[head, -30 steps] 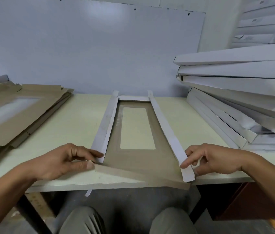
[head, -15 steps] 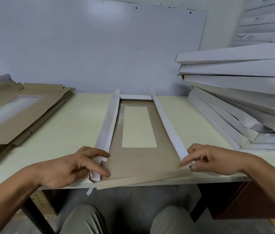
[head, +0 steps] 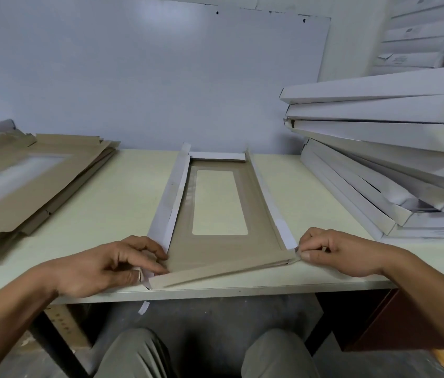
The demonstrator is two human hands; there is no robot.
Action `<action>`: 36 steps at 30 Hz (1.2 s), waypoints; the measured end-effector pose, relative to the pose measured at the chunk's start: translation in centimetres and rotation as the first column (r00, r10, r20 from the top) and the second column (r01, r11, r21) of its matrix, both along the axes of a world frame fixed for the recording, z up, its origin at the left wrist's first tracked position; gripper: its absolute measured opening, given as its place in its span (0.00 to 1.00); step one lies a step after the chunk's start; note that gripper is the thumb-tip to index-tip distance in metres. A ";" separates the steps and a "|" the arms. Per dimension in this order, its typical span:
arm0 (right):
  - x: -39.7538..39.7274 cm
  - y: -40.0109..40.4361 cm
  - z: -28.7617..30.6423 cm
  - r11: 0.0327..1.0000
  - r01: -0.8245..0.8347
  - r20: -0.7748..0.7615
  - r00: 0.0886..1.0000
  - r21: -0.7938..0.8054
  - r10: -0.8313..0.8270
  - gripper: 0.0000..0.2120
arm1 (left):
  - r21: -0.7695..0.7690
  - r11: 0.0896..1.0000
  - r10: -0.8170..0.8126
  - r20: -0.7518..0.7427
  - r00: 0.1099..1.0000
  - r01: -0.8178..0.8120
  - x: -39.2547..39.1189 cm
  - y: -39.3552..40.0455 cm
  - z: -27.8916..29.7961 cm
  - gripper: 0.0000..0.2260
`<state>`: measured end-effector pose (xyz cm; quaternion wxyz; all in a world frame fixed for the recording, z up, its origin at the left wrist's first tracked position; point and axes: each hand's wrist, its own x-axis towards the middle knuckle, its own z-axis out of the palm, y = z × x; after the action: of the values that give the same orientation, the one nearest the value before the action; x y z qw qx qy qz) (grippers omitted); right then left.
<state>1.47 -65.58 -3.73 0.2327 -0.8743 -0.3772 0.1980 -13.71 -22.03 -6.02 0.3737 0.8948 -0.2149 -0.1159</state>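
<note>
A long cardboard box blank [head: 215, 246], brown inside and white outside, with a rectangular window, lies in the middle of the pale table [head: 122, 203]. Its two long side walls and far end wall stand folded up. The near end flap [head: 215, 271] is raised along the table's front edge. My left hand [head: 111, 266] pinches the near left corner where side wall and flap meet. At the near right corner my right hand [head: 335, 249] pinches the small white tab.
A pile of flat brown blanks [head: 24, 184] lies at the left of the table. Several finished white boxes [head: 395, 159] are stacked and leaning at the right. A white wall stands close behind. My knees show below the table edge.
The near end flap has been folded up from flat-hanging to raised. Both hands slid in to its corners, and the side walls' near ends were tucked behind the flap.
</note>
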 end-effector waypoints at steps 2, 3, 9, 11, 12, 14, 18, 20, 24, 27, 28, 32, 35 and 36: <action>-0.5 0.1 -0.5 0.999 0.017 0.057 0.998 0.045 -0.020 0.09 | 0.102 0.994 -0.033 0.024 0.999 0.030 0.3 0.1 -0.6 0.21; -0.7 0.0 -0.7 0.998 0.021 0.106 0.994 0.053 -0.027 0.08 | 0.151 0.988 -0.047 0.058 0.997 0.037 0.6 0.1 -0.9 0.23; -1.9 0.5 -1.9 0.984 -0.146 0.528 0.830 -0.102 0.178 0.20 | 0.268 0.962 -0.100 0.152 0.983 0.057 1.0 0.5 -1.7 0.23; -1.6 0.2 -2.3 0.982 -0.164 0.483 0.855 -0.093 0.189 0.21 | 0.272 0.961 -0.097 0.139 0.986 0.056 1.0 0.6 -1.5 0.22; -1.3 -0.2 -2.3 0.986 -0.153 0.428 0.888 -0.062 0.164 0.19 | 0.273 0.960 -0.095 0.129 0.987 0.056 0.9 0.5 -1.4 0.22; -0.7 -0.7 -1.8 0.996 -0.085 0.274 0.958 -0.027 0.089 0.14 | 0.260 0.964 -0.085 0.104 0.991 0.056 0.8 0.2 -1.2 0.23; 0.4 -0.6 -0.8 0.999 -0.018 0.047 0.999 0.028 0.017 0.11 | 0.201 0.979 -0.049 0.100 0.994 0.028 0.2 -0.5 -0.6 0.23; 0.6 0.2 -1.1 0.994 0.032 0.037 0.999 0.102 -0.036 0.08 | 0.193 0.981 -0.043 0.062 0.997 0.030 0.0 -0.9 -0.1 0.21; -0.1 2.3 -2.0 0.957 0.104 0.062 0.990 0.270 -0.125 0.06 | 0.192 0.979 0.044 0.150 0.988 -0.073 0.3 -2.4 0.7 0.12; -0.7 3.5 -2.4 0.914 0.165 0.057 0.978 0.372 -0.200 0.12 | 0.065 0.976 0.185 0.238 0.954 -0.206 1.1 -4.1 0.7 0.08; -0.9 3.8 -2.6 0.907 0.173 0.072 0.974 0.384 -0.217 0.11 | 0.043 0.966 0.235 0.261 0.936 -0.255 1.4 -4.5 0.4 0.07; -1.3 4.2 -3.0 0.916 0.162 0.162 0.959 0.367 -0.234 0.10 | 0.065 0.898 0.369 0.428 0.825 -0.436 2.2 -5.4 -1.0 0.11; -2.1 4.2 -2.3 0.947 0.062 0.253 0.956 0.315 -0.146 0.06 | 0.095 0.887 0.351 0.501 0.791 -0.453 2.0 -5.6 -1.1 0.13; -2.3 4.1 -1.9 0.958 0.030 0.283 0.952 0.285 -0.114 0.05 | 0.130 0.892 0.309 0.526 0.792 -0.434 1.9 -5.6 -1.0 0.13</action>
<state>-0.86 -61.49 -5.61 0.3007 -0.8660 -0.3994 0.0013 -11.85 -27.67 -7.03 0.2091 0.9579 -0.1055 0.1662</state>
